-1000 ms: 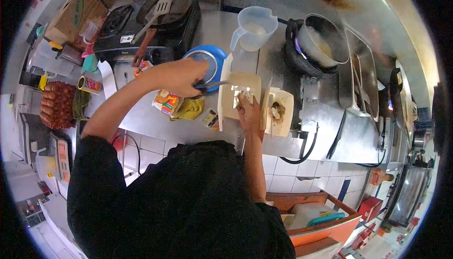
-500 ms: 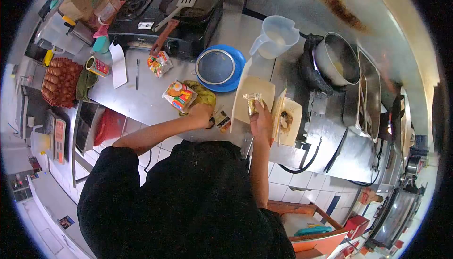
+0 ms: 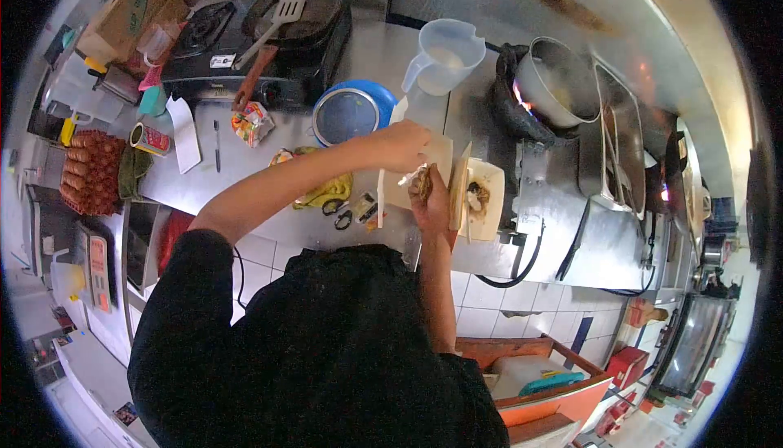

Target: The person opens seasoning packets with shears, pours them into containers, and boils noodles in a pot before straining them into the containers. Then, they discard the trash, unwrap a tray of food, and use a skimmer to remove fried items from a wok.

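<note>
My right hand (image 3: 435,206) is closed around a small crinkled seasoning sachet (image 3: 421,184), held upright over an open paper food box (image 3: 440,151). Just above the sachet is my left hand (image 3: 401,146), its fingers bent together; whatever they pinch is hidden. Right of my right wrist stands a second food box (image 3: 495,199) with dark food and a white lump in it. Below my left forearm lie a yellow-green cloth (image 3: 334,189) and scissors (image 3: 337,214). The forearm mostly covers an instant noodle packet (image 3: 281,156).
A blue-rimmed sieve (image 3: 346,113) and a clear measuring jug (image 3: 444,55) stand behind the hands. A pot (image 3: 558,81) sits over a lit burner at right. On the left are a griddle stove (image 3: 306,24), a crumpled noodle wrapper (image 3: 252,125) and stacked eggs (image 3: 91,170).
My left hand has left the noodle packet and cloth and moved up and right to the sachet in my right hand. The scissors now show. The whole view has shifted slightly.
</note>
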`<state>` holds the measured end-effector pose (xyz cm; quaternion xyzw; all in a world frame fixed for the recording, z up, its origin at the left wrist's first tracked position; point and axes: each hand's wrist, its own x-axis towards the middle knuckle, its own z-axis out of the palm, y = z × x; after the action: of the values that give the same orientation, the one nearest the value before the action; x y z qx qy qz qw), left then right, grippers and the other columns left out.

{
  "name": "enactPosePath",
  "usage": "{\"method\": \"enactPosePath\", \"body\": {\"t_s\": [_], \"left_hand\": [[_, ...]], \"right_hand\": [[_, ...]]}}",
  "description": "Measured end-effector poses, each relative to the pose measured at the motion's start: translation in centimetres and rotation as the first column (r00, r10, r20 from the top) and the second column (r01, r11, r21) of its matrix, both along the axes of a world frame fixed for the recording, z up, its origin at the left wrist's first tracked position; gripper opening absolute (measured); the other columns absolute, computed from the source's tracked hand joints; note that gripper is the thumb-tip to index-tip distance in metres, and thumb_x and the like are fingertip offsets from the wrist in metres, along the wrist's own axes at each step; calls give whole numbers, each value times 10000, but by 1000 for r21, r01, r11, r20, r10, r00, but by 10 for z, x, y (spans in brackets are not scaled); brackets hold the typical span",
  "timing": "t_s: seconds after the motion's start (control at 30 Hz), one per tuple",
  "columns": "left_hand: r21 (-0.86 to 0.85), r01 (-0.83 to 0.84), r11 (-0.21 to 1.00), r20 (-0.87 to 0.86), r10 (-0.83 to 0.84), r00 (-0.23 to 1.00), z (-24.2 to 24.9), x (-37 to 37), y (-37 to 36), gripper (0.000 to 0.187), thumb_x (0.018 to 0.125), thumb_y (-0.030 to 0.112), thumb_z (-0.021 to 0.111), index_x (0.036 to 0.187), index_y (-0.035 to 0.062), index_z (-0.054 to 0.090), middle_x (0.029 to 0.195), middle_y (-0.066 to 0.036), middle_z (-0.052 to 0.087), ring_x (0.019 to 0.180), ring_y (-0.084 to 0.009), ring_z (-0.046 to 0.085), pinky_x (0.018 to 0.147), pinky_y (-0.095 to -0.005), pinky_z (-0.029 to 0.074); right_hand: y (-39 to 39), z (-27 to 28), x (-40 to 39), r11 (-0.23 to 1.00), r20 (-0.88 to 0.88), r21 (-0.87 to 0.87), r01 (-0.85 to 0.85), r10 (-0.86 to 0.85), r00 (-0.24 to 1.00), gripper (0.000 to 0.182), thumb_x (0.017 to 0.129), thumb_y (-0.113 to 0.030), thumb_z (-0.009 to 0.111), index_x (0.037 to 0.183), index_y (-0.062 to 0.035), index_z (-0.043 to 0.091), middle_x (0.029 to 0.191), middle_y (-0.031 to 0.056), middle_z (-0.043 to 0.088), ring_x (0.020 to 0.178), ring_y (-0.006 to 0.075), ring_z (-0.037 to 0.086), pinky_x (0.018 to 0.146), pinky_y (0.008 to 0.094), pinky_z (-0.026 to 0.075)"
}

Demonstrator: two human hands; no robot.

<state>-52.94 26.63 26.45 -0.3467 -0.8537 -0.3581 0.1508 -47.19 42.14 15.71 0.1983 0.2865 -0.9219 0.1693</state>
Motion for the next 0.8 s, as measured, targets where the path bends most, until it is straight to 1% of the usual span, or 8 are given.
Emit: {"method": "enactPosePath", "body": {"t_s": [0.07, 0.17, 0.3, 0.37, 0.43, 0.63, 0.73, 0.8], "left_hand": [[-488, 229, 842, 600, 133, 789, -2, -18, 11, 191, 751, 174, 643, 709, -7, 598, 569, -166, 583, 538, -282, 618, 550, -440, 469], [-350, 272, 896, 654, 26, 756, -31, -31, 20, 174, 708, 166, 662, 664, 6, 611, 544, -171, 585, 519, -290, 621, 539, -448, 478], [-340, 208, 917, 682, 88, 726, -47, -41, 28, 135, 691, 143, 658, 689, 10, 633, 582, -167, 608, 585, -287, 650, 580, -437, 507], [-418, 218, 882, 456, -4, 890, -55, -47, 30, 95, 679, 94, 654, 720, 8, 649, 671, -183, 647, 696, -318, 680, 625, -446, 526], [-401, 155, 903, 373, 6, 928, -50, -33, 35, 97, 656, 68, 652, 719, -6, 659, 715, -198, 660, 737, -341, 683, 633, -444, 535], [-549, 120, 827, 193, -14, 981, -61, -35, 35, 117, 646, 19, 662, 745, -42, 672, 791, -241, 671, 798, -397, 680, 666, -462, 552], [-558, 143, 817, 240, -6, 971, -57, -45, 27, 145, 641, 11, 666, 774, -44, 679, 806, -249, 671, 802, -398, 679, 666, -457, 555], [-558, 199, 806, 311, -20, 950, -54, -44, 27, 172, 638, 8, 668, 801, -43, 683, 819, -251, 672, 806, -400, 678, 662, -455, 554]], "right_hand": [[-2, 1, 2, 996, 54, 22, 87, -88, 995, 170, 968, -237, 574, 924, -74, 595, 712, 12, 573, 587, 113, 517, 496, 229, 400], [5, -3, 2, 993, -13, 96, 68, -67, 998, 168, 975, -250, 551, 933, -90, 575, 754, -2, 541, 628, 100, 495, 544, 241, 406], [9, -11, 1, 995, -114, 95, 38, -27, 993, 174, 983, -267, 520, 931, -105, 557, 783, -15, 501, 660, 93, 472, 573, 243, 396], [10, -11, -2, 997, -92, 60, 50, -44, 995, 146, 972, -223, 550, 911, -91, 559, 744, -13, 495, 615, 84, 452, 536, 224, 376], [10, -13, -2, 998, -65, 27, 60, -58, 996, 126, 962, -178, 580, 891, -76, 561, 706, -11, 488, 570, 76, 431, 499, 205, 356], [4, -8, 1, 903, -146, 427, 48, 16, 989, 104, 948, -150, 584, 972, -49, 591, 726, -8, 496, 570, 80, 435, 516, 197, 369], [4, -4, 2, 878, 93, 478, 3, -54, 994, 184, 916, -165, 617, 1027, -21, 593, 810, 33, 561, 649, 91, 508, 555, 212, 418], [5, -12, -4, 457, 1, 886, -72, 153, 988, 348, 879, -137, 588, 1162, 59, 539, 1084, 187, 606, 1015, 261, 595, 799, 357, 495]]}}
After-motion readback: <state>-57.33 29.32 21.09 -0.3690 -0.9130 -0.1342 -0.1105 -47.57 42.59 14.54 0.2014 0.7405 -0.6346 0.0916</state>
